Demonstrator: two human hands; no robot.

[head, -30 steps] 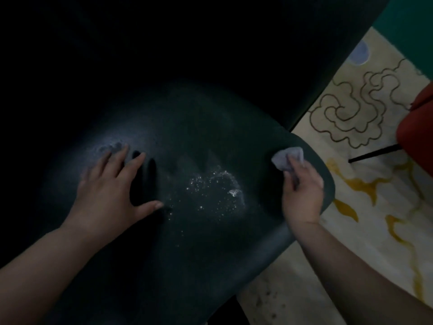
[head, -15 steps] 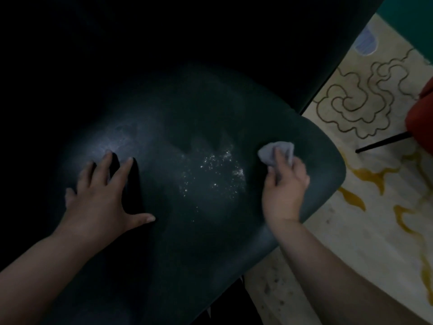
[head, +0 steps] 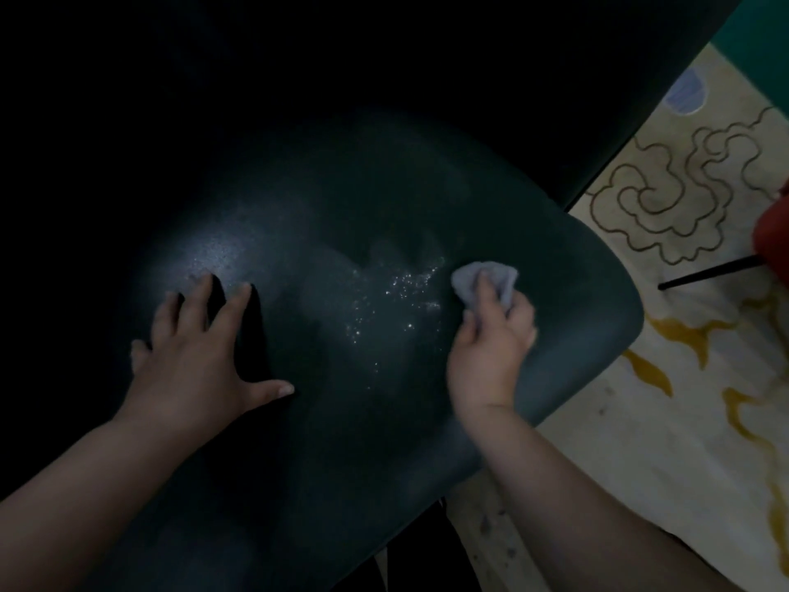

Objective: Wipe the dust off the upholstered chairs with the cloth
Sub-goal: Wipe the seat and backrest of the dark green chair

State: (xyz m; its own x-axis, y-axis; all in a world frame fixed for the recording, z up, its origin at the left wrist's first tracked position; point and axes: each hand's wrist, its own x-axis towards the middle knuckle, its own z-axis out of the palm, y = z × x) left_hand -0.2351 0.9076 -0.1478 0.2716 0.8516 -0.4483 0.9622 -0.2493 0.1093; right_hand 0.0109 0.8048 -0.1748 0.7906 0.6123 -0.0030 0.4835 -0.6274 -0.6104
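Observation:
A dark green upholstered chair seat (head: 555, 301) fills the middle of the view, its back lost in darkness above. A patch of pale dust specks (head: 397, 296) glints in the seat's middle. My right hand (head: 491, 352) grips a small crumpled grey cloth (head: 484, 277) and presses it on the seat just right of the dust. Left of the dust, my left hand (head: 200, 356) lies flat on the seat with fingers spread.
To the right lies a cream rug (head: 683, 335) with brown swirls and yellow streaks. A red chair (head: 772, 245) with a thin black leg (head: 708, 273) stands at the right edge. Bare stained floor (head: 504, 536) shows below the seat's front edge.
My right hand has slid the cloth leftward from the seat's right edge toward the dust patch. My left hand has stayed flat on the seat, shifting slightly.

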